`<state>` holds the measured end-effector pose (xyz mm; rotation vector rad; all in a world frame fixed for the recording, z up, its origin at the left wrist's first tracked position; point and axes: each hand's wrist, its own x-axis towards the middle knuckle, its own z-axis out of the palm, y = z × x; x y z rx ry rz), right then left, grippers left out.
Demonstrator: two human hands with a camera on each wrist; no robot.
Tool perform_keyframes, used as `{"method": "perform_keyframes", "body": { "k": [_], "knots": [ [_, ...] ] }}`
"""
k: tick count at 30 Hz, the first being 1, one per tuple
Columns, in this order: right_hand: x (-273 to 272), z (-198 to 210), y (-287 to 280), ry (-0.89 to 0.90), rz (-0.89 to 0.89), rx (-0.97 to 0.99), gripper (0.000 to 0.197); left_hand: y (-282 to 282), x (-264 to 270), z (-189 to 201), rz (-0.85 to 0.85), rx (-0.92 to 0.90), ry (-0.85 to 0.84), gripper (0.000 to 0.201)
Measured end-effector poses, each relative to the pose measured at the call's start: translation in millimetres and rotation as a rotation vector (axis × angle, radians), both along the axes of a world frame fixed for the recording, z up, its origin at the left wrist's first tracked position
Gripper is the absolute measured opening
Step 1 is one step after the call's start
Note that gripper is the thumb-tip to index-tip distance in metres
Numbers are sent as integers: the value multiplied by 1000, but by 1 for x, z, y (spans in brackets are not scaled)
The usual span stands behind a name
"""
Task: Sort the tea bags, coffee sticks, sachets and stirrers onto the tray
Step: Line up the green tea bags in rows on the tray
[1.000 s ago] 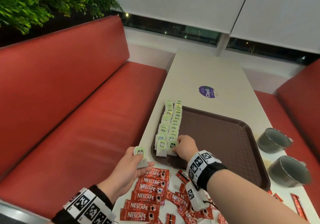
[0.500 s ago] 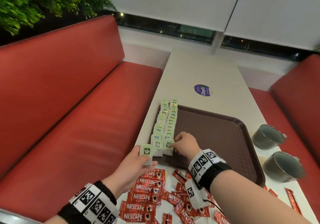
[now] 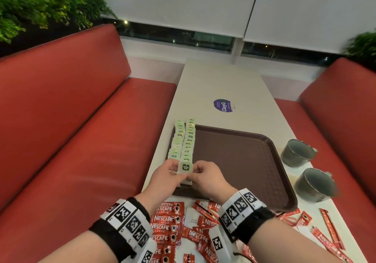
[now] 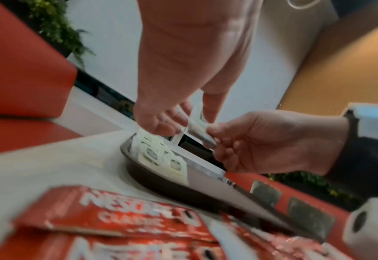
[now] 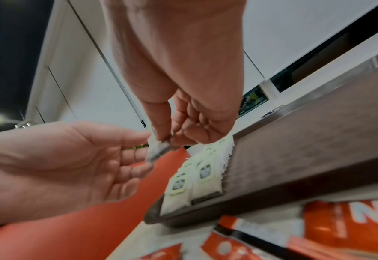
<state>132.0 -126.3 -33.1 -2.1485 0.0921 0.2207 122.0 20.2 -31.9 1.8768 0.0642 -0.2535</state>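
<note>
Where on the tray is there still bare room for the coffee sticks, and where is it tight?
The tray is bare from the two tea bag rows along its left edge across to its right rim beside the cups. It is crowded at the near left corner, where both hands pinch a tea bag, and on the table among the coffee sticks.

- The head view looks forward and down from above along the table (image 3: 219,83), wristbands low in the frame, the tray (image 3: 240,161) at centre.
- The left wrist view sits low near the tabletop, close, looking past the left hand (image 4: 183,70) toward the tray's near corner.
- The right wrist view, equally low and close, faces the same corner from the other side.
- All three share the tea bag rows (image 3: 184,140).
</note>
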Motion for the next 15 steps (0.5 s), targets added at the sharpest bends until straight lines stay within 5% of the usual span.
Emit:
{"method": "perform_keyframes", "body": {
  "k": [7,15],
  "knots": [
    [8,-16,-7,218,-30,-115,28,7,27,-13,-286,907,-177,23],
    [17,-16,-2,261,16,-317,22,2,33,-16,-348,1081,-171,18]
  ]
}}
